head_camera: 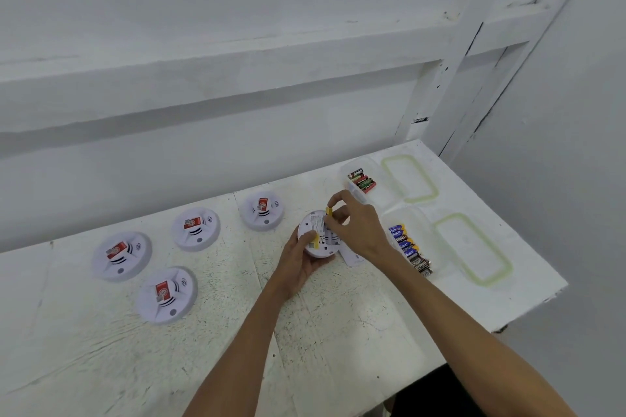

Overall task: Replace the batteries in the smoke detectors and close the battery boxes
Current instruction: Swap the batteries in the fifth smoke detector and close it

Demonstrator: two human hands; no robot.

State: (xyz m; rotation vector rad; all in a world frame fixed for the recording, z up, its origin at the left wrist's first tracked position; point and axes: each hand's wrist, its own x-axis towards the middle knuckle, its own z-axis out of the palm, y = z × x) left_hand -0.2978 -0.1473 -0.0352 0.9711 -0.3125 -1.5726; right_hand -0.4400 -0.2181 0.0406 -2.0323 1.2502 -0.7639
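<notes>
Detector (313,223), left hand (299,264); battery (328,211), right fingers (339,199)

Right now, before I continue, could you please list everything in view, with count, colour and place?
round white plastic smoke detectors with red labels: four, white, face up, left part of the table
overturned round white smoke detector: one, white, centre, held
small yellow batteries: two, yellow, at the overturned detector
clear plastic boxes of batteries: two; far one holds black, red and green cells, near one blue and black; right side
clear lids with green rims: two, one right of each box
small flat white piece: one, beside the right wrist
white table: one
left hand: holds the overturned detector
right hand: pinches one yellow battery
</notes>
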